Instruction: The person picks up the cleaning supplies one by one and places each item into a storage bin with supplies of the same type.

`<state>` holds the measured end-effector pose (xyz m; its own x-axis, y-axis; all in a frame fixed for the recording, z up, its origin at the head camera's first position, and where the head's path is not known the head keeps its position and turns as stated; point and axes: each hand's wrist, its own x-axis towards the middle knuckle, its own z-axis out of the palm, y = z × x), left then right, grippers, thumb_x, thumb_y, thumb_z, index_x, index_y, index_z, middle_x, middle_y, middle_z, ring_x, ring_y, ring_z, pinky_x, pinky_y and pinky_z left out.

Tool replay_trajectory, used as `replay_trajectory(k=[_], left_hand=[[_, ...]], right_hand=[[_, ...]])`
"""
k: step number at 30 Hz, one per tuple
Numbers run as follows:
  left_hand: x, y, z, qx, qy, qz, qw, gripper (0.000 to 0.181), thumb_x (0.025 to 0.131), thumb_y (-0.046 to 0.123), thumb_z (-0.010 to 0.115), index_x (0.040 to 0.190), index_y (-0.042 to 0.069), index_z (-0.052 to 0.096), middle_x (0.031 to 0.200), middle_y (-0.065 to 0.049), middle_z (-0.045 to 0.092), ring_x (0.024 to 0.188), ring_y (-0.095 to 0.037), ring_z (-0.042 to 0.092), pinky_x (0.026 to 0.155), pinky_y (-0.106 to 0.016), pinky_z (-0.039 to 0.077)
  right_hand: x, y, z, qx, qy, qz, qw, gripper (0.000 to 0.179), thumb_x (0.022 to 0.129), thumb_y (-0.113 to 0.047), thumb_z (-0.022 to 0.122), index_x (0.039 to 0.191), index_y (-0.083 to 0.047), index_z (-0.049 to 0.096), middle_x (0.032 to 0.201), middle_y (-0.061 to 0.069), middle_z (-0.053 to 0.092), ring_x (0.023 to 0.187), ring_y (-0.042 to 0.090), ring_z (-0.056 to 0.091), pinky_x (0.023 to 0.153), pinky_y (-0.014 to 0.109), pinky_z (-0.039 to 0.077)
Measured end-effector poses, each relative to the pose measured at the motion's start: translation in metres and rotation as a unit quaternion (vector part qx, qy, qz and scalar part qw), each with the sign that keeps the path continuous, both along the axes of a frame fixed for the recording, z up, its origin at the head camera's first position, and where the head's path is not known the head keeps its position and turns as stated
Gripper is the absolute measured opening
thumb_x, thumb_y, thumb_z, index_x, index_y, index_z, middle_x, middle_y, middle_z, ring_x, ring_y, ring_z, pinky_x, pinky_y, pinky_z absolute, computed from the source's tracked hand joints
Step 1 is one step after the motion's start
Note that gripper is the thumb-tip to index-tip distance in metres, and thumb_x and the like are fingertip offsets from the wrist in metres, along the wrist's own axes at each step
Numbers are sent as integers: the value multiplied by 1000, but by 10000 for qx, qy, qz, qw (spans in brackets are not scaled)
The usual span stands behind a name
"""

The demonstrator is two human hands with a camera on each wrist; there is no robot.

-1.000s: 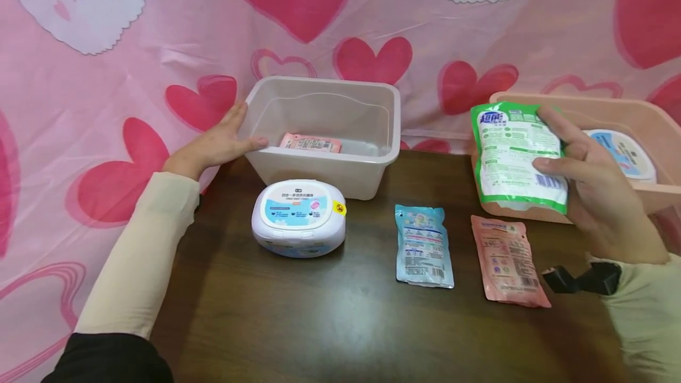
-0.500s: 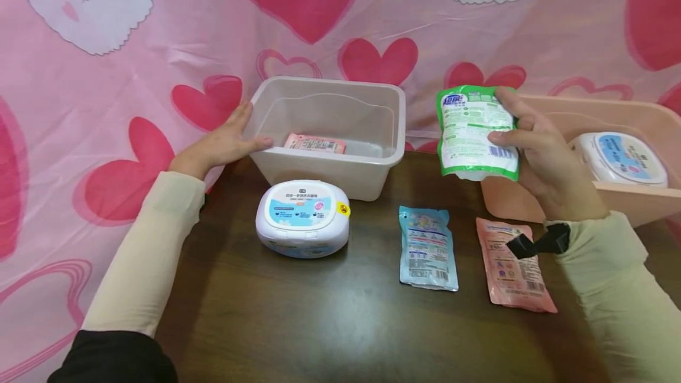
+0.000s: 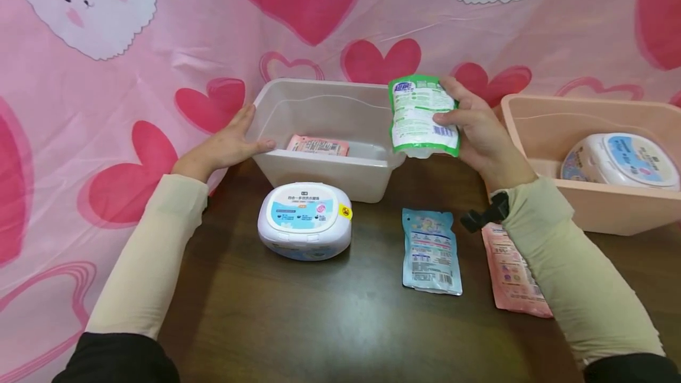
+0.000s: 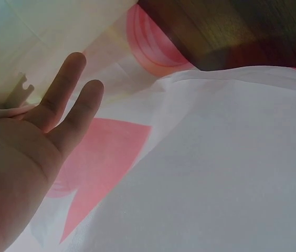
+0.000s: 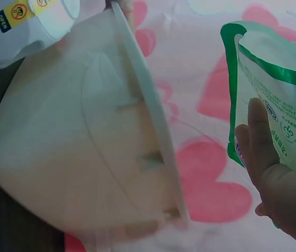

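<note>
"Green-and-white refill pouch (image 3: 424,116): held how?"

"Pinched at its right side by the right hand (image 3: 481,135), near the right rim of the grey plastic tub (image 3: 351,173)."

"Stiff?"

"Looked soft, slick, probably liquid-heavy; wanted a mid-side hold."

"Room?"

"Saw space inside beside the pink sachet (image 3: 319,145), left hand (image 3: 220,148) splayed at the left rim."

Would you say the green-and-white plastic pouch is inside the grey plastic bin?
Out: in the right wrist view, pink backdrop shows between the pouch in the right hand and the bin.
</note>
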<state>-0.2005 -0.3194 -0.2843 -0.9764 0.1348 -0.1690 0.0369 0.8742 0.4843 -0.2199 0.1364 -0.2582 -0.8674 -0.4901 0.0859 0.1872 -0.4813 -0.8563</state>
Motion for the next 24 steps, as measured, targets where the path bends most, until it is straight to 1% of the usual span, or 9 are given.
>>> replay_trajectory(k=[3, 5, 8, 11, 13, 15, 17, 21, 24], left_hand=[[1, -1, -1, -9, 18, -3, 10000, 115, 86, 66, 65, 162, 24, -11, 169, -6, -7, 153, -35, 2, 110, -72, 23], [0, -2, -2, -25, 25, -12, 10000, 115, 86, 66, 65, 162, 24, -11, 169, -5, -8, 153, -35, 1, 110, -72, 22], [-1, -2, -2, -70, 63, -54, 9999, 114, 88, 66, 64, 162, 22, -11, 169, -6, -9, 153, -34, 1, 111, -71, 21], [-2, 0, 0, -44, 78, -74, 9999, 114, 87, 66, 64, 162, 23, -11, 169, -5, -9, 153, -34, 0, 111, -70, 22], [-2, 0, 2, -38, 92, -93, 9999, 114, 88, 66, 64, 162, 22, -11, 169, -5, -9, 153, -34, 0, 111, -70, 21], [-1, 0, 4, -29, 83, -98, 9999, 114, 88, 65, 64, 162, 22, -11, 169, -5, -9, 153, -34, -1, 112, -71, 21], [0, -2, 5, -53, 96, -117, 9999, 113, 89, 64, 63, 162, 21, -11, 169, -6, -10, 153, -33, -2, 112, -70, 19], [3, -6, 8, -71, 81, -91, 9999, 112, 90, 63, 63, 162, 19, -11, 169, -6, -11, 153, -33, -3, 113, -70, 16], [5, -9, 8, -61, 37, -59, 10000, 112, 89, 63, 63, 162, 21, -11, 169, -5, -10, 153, -32, -3, 113, -70, 16]], right_hand=[[-13, -21, -5, 192, -14, -40, 9998, 79, 99, 10, 47, 164, -18, 11, 160, 12, 21, 114, 23, 59, 81, 29, 58], [-22, -35, -9, 223, -165, -24, 9996, 79, 99, 11, 44, 164, -18, 9, 161, 11, 19, 122, 24, 52, 84, 29, 57], [-34, -56, -15, 147, -585, 51, 9982, 82, 98, 14, 37, 165, -21, 5, 165, 6, 12, 138, 28, 35, 96, 33, 52], [-44, -72, -19, -166, -1090, 143, 9938, 87, 95, 18, 29, 164, -26, 1, 167, 3, 4, 147, 30, 22, 109, 41, 42], [-49, -80, -20, -378, -1386, 131, 9895, 88, 94, 18, 27, 164, -29, 2, 167, 2, 2, 148, 30, 20, 113, 44, 36], [-52, -86, -20, -555, -1545, 86, 9864, 88, 94, 18, 25, 164, -30, 4, 167, 2, 3, 148, 31, 19, 115, 45, 33], [-55, -90, -19, -605, -1611, 29, 9851, 86, 94, 17, 24, 164, -28, 5, 167, 3, 5, 148, 30, 20, 115, 43, 33], [-56, -102, -19, -649, -1698, 75, 9833, 84, 94, 18, 26, 164, -25, 8, 166, 3, 8, 147, 29, 22, 115, 41, 33], [-55, -111, -19, -622, -1777, 86, 9821, 84, 94, 19, 27, 164, -23, 11, 166, 5, 10, 147, 29, 23, 114, 40, 34]])
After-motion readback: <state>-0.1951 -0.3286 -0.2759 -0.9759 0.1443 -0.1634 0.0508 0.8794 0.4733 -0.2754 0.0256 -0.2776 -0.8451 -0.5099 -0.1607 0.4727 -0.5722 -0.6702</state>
